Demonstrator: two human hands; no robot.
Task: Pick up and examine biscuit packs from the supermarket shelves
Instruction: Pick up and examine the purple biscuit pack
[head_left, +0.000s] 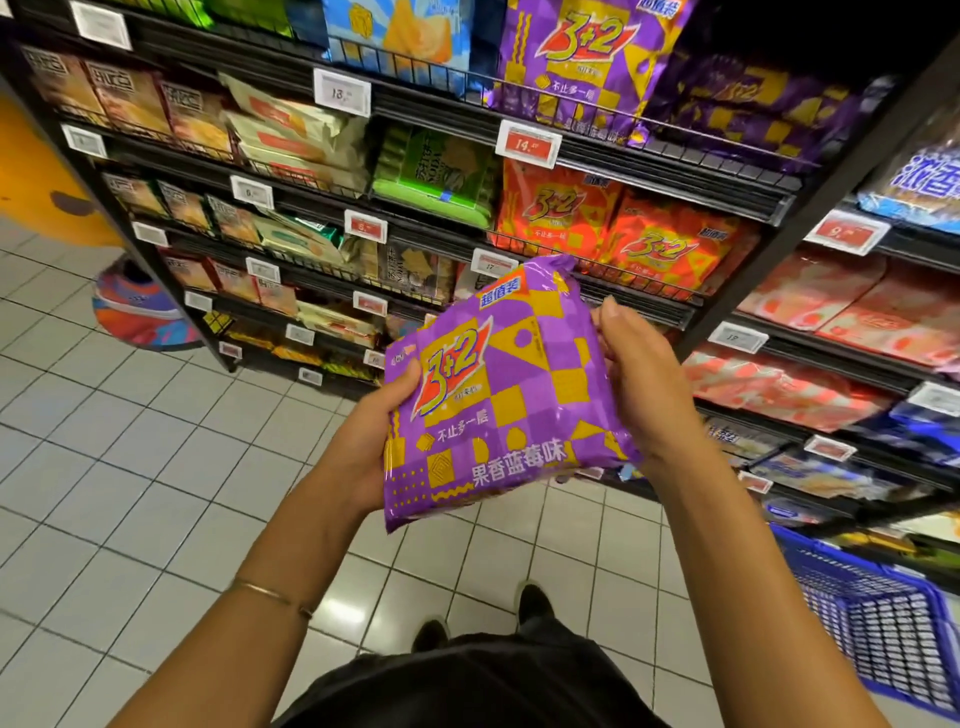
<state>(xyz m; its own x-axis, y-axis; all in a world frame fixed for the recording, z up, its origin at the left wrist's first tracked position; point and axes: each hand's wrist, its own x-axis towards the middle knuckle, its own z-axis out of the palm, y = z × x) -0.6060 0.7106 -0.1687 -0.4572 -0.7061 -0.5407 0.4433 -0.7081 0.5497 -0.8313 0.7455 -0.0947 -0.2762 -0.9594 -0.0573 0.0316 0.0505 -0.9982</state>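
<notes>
1. The purple biscuit pack (498, 395) is off the shelves (639, 306) and held in mid-air in front of the person, printed front facing up at the camera.
2. Its long axis runs from near the body up and away, with the top end tipped toward the shelves.
3. The left hand (374, 431) grips the lower left edge, thumb on the front and fingers tucked behind. The right hand (634, 374) holds the upper right edge, its fingers (608, 317) curled round the side. So the pack sits right between the two hands, neither one nearer.
4. Looks like the examining step is underway. Flipping it for the back would probably mean rolling it around that long axis, and there's open air for that.
5. Matching purple packs (587, 62) sit on a higher shelf up and to the right, orange packs (665, 249) just behind the held one.
6. A blue basket (872, 613) sits low on the right, well clear of the hands. Nothing blocks the way.
</notes>
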